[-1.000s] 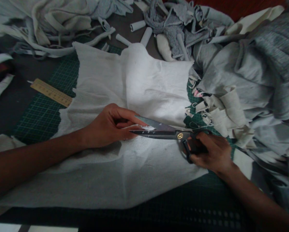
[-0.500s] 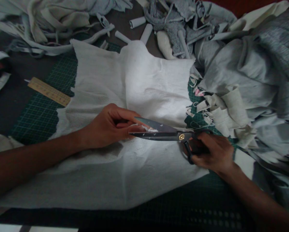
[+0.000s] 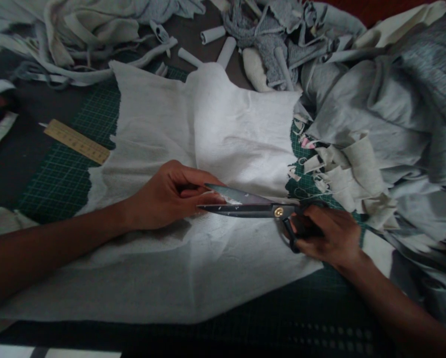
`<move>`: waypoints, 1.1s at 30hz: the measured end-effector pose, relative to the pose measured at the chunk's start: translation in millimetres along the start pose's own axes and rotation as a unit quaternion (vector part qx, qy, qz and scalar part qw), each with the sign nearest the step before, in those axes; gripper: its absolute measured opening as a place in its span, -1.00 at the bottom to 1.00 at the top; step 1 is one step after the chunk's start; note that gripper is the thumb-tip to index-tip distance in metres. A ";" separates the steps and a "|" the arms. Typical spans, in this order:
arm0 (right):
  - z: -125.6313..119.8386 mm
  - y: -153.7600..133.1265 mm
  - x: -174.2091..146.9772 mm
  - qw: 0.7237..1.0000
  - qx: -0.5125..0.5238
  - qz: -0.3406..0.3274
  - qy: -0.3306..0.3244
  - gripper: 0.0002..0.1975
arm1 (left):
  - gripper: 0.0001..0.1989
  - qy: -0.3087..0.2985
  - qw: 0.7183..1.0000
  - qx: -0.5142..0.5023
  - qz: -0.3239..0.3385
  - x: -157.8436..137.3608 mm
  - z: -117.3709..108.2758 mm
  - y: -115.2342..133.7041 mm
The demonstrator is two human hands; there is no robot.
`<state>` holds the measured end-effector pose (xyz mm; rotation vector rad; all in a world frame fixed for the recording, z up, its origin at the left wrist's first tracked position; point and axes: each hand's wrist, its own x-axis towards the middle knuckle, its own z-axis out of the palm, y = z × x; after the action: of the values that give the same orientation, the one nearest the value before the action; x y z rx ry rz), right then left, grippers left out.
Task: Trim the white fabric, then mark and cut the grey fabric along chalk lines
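A large white cloth point(image 3: 230, 124) lies spread over a green cutting mat point(image 3: 62, 179). My left hand point(image 3: 166, 194) rests on the cloth near the middle and pinches its edge by the scissor tips. My right hand point(image 3: 327, 236) grips the black handles of long scissors point(image 3: 245, 204). The blades are slightly apart and point left into the cloth, with white lint stuck on them.
A wooden ruler point(image 3: 77, 141) lies on the mat at the left. Grey fabric point(image 3: 387, 114) is piled at the right, with cut strips point(image 3: 342, 174) at its edge. Rolled scraps point(image 3: 223, 47) and more cloth point(image 3: 77, 30) lie along the far side.
The scissor blades have closed a little and edged slightly left into the cloth. Both hands stay almost where they were.
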<state>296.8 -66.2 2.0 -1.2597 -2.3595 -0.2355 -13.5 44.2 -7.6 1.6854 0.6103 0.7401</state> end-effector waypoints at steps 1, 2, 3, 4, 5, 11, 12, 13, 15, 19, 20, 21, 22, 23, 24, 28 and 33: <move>-0.4 0.2 0.5 1.000 0.000 -0.002 -0.005 -0.80 | -0.75 -0.007 1.000 -0.015 -0.009 0.1 -0.3 0.0; -0.8 0.3 0.8 1.000 0.000 -0.005 -0.009 -0.79 | -0.78 -0.017 0.999 -0.035 -0.021 0.3 -0.7 0.2; -1.2 0.5 1.0 1.000 0.001 -0.007 -0.012 -0.78 | -0.81 -0.025 0.998 -0.054 -0.033 0.5 -1.1 0.5; -1.4 0.7 0.9 1.000 0.001 -0.008 -0.014 -0.77 | -0.84 -0.027 0.997 -0.063 -0.039 0.7 -1.5 0.8; -1.6 0.8 0.8 1.000 0.001 -0.008 -0.014 -0.77 | -0.85 -0.030 0.996 -0.067 -0.042 0.7 -1.8 1.2; -0.9 1.3 -1.8 1.000 0.012 -0.010 0.002 -0.85 | -0.84 -0.040 0.996 -0.075 -0.039 -0.5 -1.9 0.0; -0.7 1.7 -2.7 1.000 0.016 -0.009 0.002 -0.86 | -0.83 -0.038 0.996 -0.075 -0.039 -0.7 -1.8 -0.6; -0.4 2.2 -3.7 1.000 0.020 -0.008 0.000 -0.87 | -0.81 -0.037 0.996 -0.073 -0.037 -0.8 -1.8 -1.2; 0.0 3.3 -5.9 1.000 0.025 -0.009 -0.002 -0.91 | -0.80 -0.035 0.996 -0.072 -0.031 -0.9 -1.9 -1.7; 0.3 3.9 -8.3 1.000 0.014 -0.001 -0.010 -0.92 | -0.83 -0.042 0.996 -0.069 -0.031 -0.5 -3.0 -0.9; 0.2 3.5 -8.2 1.000 0.011 0.001 -0.013 -0.90 | -0.84 -0.043 0.996 -0.070 -0.033 -0.5 -3.3 -0.5; 0.1 3.1 -7.8 1.000 0.009 0.002 -0.014 -0.89 | -0.84 -0.044 0.996 -0.071 -0.035 -0.4 -3.5 -0.1; 0.0 2.6 -7.4 1.000 0.007 0.002 -0.015 -0.87 | -0.85 -0.044 0.996 -0.072 -0.038 -0.3 -3.8 0.2; -0.1 2.2 -6.9 1.000 0.006 0.002 -0.014 -0.86 | -0.85 -0.045 0.996 -0.072 -0.041 -0.2 -4.0 0.4; -0.1 1.7 -6.5 1.000 0.005 0.001 -0.012 -0.85 | -0.85 -0.045 0.995 -0.073 -0.045 -0.1 -4.1 0.7; -0.5 0.3 -5.7 1.000 0.001 -0.004 -0.010 -0.80 | -0.88 -0.043 0.994 -0.083 -0.056 0.3 -4.3 2.0; -1.7 -0.7 -4.3 1.000 -0.009 0.002 -0.019 -0.75 | -0.88 -0.039 0.993 -0.094 -0.053 0.6 -3.4 2.5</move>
<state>298.8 -70.4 1.5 -1.2882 -2.3906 -0.2334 -15.6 46.3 -4.5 1.4900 0.5526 0.6320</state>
